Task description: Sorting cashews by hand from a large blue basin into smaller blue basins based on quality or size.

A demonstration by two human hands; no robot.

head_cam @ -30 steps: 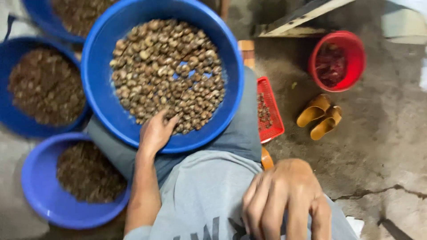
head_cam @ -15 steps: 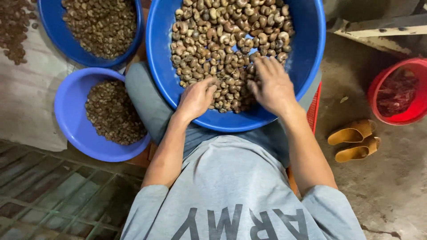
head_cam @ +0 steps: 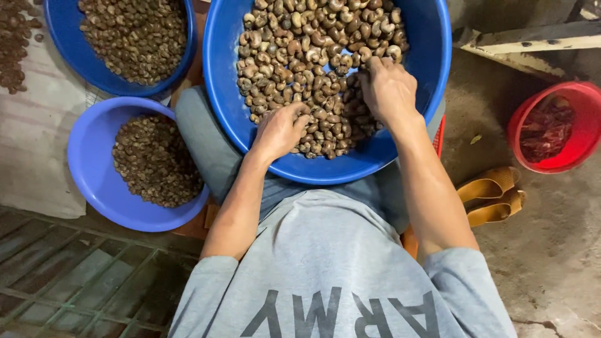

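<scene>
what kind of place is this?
Probably an informal nut-sorting spot on the ground, not a factory line. Both hands, left and right, work in a big blue basin of nuts; more basins sit on a cracked concrete floor.

Bare grey concrete floor [head_cam: 551,250], cracked at five o'clock; a metal grate [head_cam: 75,281] at seven; a pale wooden beam [head_cam: 532,39] at two.
</scene>
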